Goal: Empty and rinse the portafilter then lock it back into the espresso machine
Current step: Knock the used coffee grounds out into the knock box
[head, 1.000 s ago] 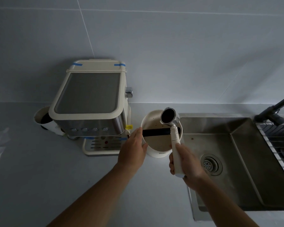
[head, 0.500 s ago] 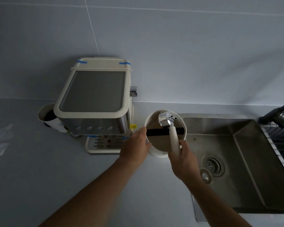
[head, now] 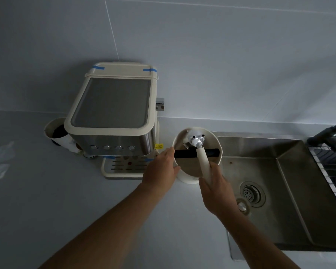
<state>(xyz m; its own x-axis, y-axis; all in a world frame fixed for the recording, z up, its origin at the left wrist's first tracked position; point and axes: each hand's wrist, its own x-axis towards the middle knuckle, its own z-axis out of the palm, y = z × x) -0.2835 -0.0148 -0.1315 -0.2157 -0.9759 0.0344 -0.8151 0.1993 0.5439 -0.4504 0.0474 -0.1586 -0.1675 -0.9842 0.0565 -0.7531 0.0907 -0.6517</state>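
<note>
While the right hand [head: 214, 188] grips the portafilter [head: 200, 150] by its cream handle, its heavy, rigid metal head inverted over the knock box [head: 217, 144], the left hand [head: 161, 169] steadies the box's side.

Two bare forearms reached up from the bottom edge toward the middle of the frame. The left hand [head: 159, 168] lay slightly left of centre, back facing up, fingers loosely curved and thumb spread, its fingertips curled out of sight. The right hand [head: 214, 188] sat just right of centre and a little lower, fingers wrapped in a closed fist around a slim white handle, wrist bent slightly inward.
</note>
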